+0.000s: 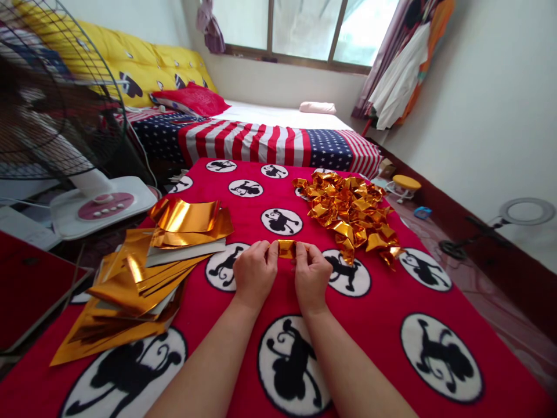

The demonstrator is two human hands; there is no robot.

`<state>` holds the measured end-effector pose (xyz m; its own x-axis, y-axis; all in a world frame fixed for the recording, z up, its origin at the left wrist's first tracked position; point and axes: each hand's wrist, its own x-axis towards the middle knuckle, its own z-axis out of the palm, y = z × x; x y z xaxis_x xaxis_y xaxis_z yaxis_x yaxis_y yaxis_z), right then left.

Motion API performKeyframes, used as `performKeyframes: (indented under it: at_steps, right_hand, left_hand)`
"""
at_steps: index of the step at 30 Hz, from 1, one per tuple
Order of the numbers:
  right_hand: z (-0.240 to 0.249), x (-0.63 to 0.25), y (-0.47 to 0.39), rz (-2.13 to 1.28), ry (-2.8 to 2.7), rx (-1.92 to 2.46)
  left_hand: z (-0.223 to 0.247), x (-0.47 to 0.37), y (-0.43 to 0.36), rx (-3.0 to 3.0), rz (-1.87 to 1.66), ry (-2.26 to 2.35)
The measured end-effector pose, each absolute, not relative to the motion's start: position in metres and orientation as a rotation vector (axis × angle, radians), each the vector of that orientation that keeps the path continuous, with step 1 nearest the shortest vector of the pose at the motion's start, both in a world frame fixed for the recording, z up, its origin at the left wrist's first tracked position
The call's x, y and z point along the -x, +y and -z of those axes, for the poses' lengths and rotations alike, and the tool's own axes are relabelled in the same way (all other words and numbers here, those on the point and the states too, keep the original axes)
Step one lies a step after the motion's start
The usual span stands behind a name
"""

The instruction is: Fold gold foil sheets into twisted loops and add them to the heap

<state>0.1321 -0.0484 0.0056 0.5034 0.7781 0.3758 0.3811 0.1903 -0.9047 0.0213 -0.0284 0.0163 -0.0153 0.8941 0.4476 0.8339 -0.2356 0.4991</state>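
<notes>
Between my two hands is a small folded piece of gold foil paper (286, 249), its shiny middle showing. My left hand (256, 270) pinches its left end, and my right hand (312, 273) pinches the right end. Both hands are closed, just above the red cloth with round monkey prints (243, 217). To the left lies an uneven stack of flat gold foil sheets (148, 278), some with pale undersides. A heap of folded gold foil pieces (348, 209) lies to the right, beyond my right hand.
A fan (104, 200) with a wire cage stands close on the left. Beyond the cloth is a bed with a flag-patterned cover (252, 139). On the right floor are a yellow-topped stool (407, 182) and a ring light on a stand (526, 210).
</notes>
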Motion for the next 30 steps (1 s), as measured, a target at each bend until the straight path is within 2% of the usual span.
performKeyframes:
  at_steps: [30]
  right_hand:
    - [-0.0067, -0.1315, -0.0513, -0.437, -1.089, 1.445]
  left_hand:
    - [-0.0152, -0.0202, -0.0261, -2.060, -1.052, 1.909]
